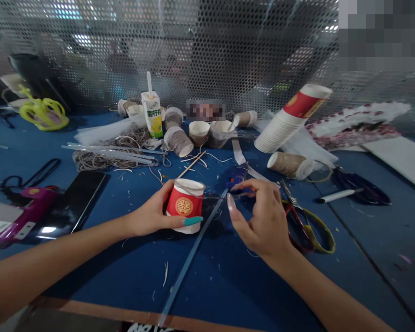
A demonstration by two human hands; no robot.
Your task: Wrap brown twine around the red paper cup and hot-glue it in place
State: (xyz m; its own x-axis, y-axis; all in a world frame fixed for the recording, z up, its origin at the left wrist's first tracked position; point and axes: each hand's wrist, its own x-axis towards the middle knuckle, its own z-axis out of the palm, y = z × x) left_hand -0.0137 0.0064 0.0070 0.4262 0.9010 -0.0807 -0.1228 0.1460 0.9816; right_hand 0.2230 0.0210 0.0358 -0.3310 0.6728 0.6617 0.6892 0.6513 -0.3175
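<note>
Paper cup upright in your left fingers, cord drawn right

The red-and-white paper cup (184, 207) sits at the centre of the frame, its long axis close to vertical and its white end facing up, the round gold emblem turned towards you. Your left hand (155, 210) has its fingers curled around the cup's left side, thumb across the front. A thin grey cord (212, 198) runs rightwards from the cup to your right hand (264, 216), whose thumb and forefinger nearly meet, pinching it. Between your hands, a translucent glue stick (190, 260) slants from the bottom edge up to the right. Scissors (307, 223) lie just right of your right hand; a purple glue gun (29, 212) and a black phone (74, 200) lie at left on the blue surface (228, 281).
</note>
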